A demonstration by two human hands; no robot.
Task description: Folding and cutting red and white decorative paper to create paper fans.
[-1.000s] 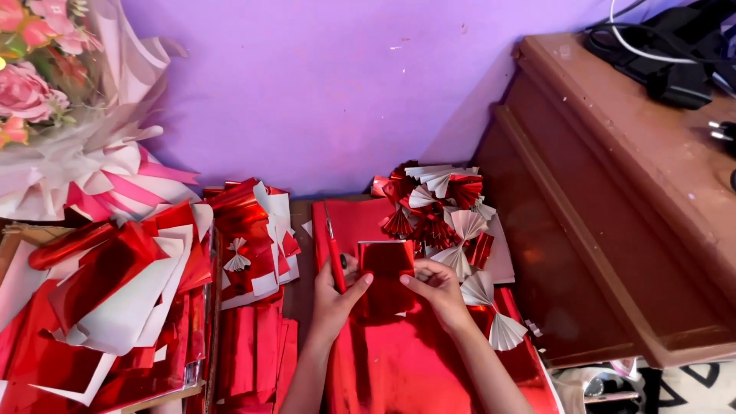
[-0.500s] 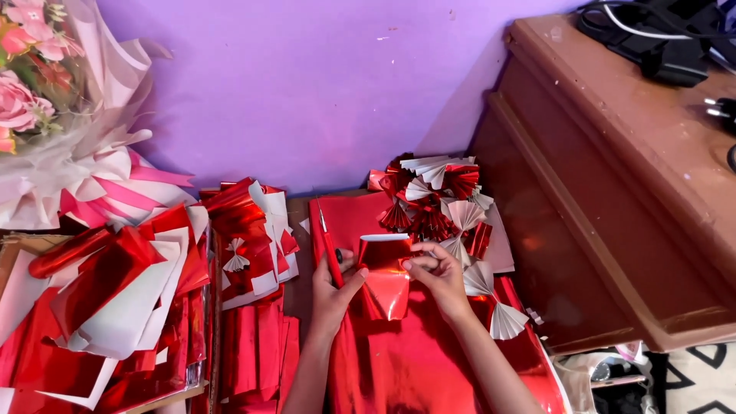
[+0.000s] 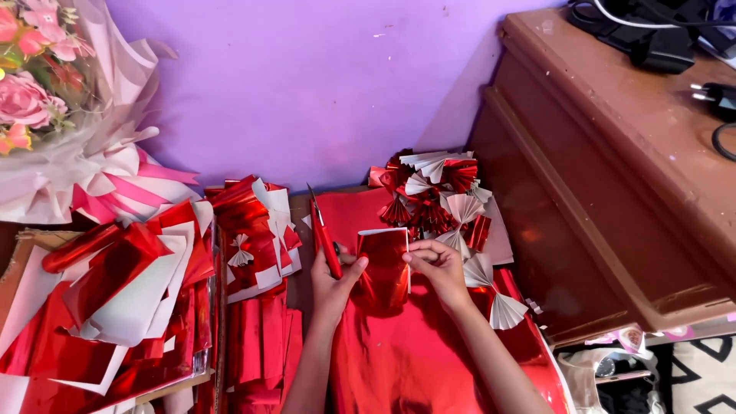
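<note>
Foil sheet point(image 3: 429, 360) spread at middle, under both forearms. Small foil piece point(image 3: 383, 264) above it, held between left hand point(image 3: 335, 280) and right hand point(image 3: 437, 264). Scissors point(image 3: 325, 236) just left of piece, against left hand. Pile of folded fans point(image 3: 441, 195) behind right hand, near wall point(image 3: 307, 84). Foil scraps heap point(image 3: 123, 291) far left; bouquet point(image 3: 54, 100) behind it. Wooden cabinet point(image 3: 613, 176) at right.

Wooden board point(image 3: 300, 211) under red foil sheets point(image 3: 414, 360)
</note>
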